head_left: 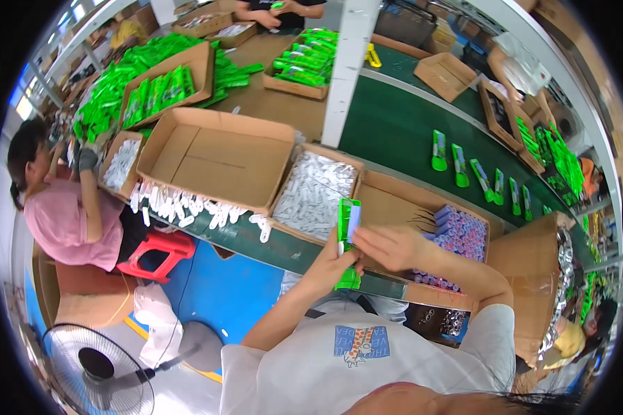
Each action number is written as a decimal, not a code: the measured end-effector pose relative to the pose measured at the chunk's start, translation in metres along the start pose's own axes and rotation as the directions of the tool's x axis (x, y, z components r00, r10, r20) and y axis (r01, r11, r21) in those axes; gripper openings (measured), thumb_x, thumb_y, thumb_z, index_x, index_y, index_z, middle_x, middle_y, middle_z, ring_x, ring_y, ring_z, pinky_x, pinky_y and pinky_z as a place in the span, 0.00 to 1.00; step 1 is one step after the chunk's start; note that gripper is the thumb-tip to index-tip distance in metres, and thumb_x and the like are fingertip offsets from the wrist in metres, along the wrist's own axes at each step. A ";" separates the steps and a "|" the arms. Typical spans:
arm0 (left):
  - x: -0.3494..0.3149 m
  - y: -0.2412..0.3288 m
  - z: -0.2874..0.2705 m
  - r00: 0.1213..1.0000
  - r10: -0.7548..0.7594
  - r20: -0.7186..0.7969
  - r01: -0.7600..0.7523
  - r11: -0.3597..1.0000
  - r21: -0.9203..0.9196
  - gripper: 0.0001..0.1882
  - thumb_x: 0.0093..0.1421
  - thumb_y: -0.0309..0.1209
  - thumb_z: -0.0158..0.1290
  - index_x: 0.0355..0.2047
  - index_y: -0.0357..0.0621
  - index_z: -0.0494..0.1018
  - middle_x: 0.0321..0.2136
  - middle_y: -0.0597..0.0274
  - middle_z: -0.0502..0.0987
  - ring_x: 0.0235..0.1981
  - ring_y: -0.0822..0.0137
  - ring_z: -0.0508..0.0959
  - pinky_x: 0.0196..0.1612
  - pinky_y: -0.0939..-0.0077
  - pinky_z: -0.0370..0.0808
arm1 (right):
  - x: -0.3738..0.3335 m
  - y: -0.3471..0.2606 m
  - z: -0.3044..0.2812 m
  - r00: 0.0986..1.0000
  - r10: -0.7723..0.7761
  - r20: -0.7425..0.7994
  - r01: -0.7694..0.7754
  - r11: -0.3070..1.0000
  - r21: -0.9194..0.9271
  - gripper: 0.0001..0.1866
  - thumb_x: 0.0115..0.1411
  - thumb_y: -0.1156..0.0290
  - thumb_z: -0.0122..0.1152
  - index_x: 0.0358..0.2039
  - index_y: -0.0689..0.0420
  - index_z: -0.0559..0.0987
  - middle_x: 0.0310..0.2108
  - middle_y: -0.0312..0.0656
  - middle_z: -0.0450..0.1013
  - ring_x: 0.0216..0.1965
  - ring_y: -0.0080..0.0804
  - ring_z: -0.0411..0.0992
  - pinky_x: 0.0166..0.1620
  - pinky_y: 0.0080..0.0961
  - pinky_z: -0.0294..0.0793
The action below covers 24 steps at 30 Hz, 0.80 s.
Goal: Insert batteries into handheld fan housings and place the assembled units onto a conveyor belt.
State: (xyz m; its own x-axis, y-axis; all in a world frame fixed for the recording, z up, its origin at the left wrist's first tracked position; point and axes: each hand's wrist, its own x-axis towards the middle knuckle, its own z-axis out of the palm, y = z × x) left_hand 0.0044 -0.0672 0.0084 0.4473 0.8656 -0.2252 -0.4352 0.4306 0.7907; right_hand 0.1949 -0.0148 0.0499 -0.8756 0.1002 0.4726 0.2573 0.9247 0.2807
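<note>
My left hand (327, 268) grips an upright green plastic housing (348, 279), its thumb along the lower part. A purple cylindrical battery cell (354, 225) with a pale edge lies lengthwise in the housing's open upper half. The fingers of my right hand (389, 247) close on the cell's side, partly covering it. To the right, many such purple cells (457, 242) with red and dark wires fill part of a cardboard box (381, 190). Just left of my hands, a cardboard tray (278, 218) holds small white plastic parts (315, 194).
A wide cardboard tray (218, 153) stands over more white parts. Green housings lie along the conveyor (387, 117) beyond a white post (346, 76). A co-worker in pink (73, 221) sits left, near a red stool (160, 254) and a fan (98, 370). A tall carton (526, 277) is at right.
</note>
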 end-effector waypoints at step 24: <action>-0.002 0.005 -0.032 0.986 0.142 -0.087 -0.154 0.975 -0.162 0.27 0.61 0.19 0.41 0.60 0.44 0.50 0.34 0.58 0.69 0.29 0.69 0.72 0.34 0.70 0.74 | 0.047 -0.004 0.037 0.973 0.145 0.180 -0.151 0.988 0.019 0.27 0.49 0.68 0.57 0.49 0.69 0.72 0.53 0.52 0.68 0.54 0.42 0.68 0.57 0.32 0.71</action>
State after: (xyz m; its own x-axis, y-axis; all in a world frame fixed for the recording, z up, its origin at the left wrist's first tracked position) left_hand -0.0236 -0.0588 -0.0053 0.3117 0.9368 -0.1592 -0.6201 0.3275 0.7130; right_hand 0.1380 0.0002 0.0400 -0.8880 0.2980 0.3502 0.3791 0.9055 0.1906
